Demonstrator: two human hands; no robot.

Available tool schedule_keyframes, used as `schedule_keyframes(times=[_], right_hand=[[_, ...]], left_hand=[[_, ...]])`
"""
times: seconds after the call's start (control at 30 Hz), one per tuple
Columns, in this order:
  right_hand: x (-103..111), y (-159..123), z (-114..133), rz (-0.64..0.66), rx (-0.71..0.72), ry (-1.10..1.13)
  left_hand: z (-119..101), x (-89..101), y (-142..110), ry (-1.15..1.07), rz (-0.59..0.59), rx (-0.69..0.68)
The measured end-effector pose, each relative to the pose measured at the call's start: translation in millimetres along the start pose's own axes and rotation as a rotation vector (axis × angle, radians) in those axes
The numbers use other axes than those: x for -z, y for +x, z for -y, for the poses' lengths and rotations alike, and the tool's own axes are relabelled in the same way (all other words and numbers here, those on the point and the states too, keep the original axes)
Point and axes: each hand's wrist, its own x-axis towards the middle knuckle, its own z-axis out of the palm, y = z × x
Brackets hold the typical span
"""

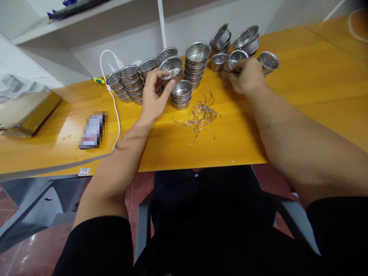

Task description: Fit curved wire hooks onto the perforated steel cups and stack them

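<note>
My left hand (155, 96) is closed on the near side of a perforated metal cup (175, 73), thumb and fingers pressed against its wall. Just in front of that cup stands a short stack of smaller perforated cups (181, 96). My right hand (249, 78) grips another perforated cup (238, 56) at its rim; its far fingers are partly hidden. Beside its knuckles a tilted cup (268, 61) leans outward. Between my arms lies a loose pile of thin curved metal wires (202, 115) on the table.
Several cup stacks (130, 82) line the back of the orange table (230, 142), with tilted cups (246, 39) at back right. A phone (92, 131), a white cable (116, 115), a yellow-green tool (99, 81) and a cardboard box (28, 111) lie to the left.
</note>
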Motion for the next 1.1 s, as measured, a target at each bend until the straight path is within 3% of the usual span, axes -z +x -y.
schedule_keyframes(times=[0.33,0.43,0.67,0.9,1.1], right_hand=[[0.4,5.7,-5.0,0.057,0.001,-0.038],[-4.1,10.7,-10.8,0.035,0.015,-0.022],[-6.6,12.9,-11.3,0.03,0.011,-0.028],[-10.1,14.9,-13.5,-0.013,0.015,-0.006],[-14.6,20.0,-19.6,-0.019,0.008,0.067]], left_hand=[[-30.1,-10.5,-9.1,0.07,0.217,0.049],[-19.6,-10.6,-10.9,0.074,0.235,0.035],[35.7,-29.6,-17.4,0.0,0.192,0.047],[21.6,-34.9,-8.7,0.021,0.268,0.131],[38.9,-44.5,-7.2,-0.05,0.141,0.069]])
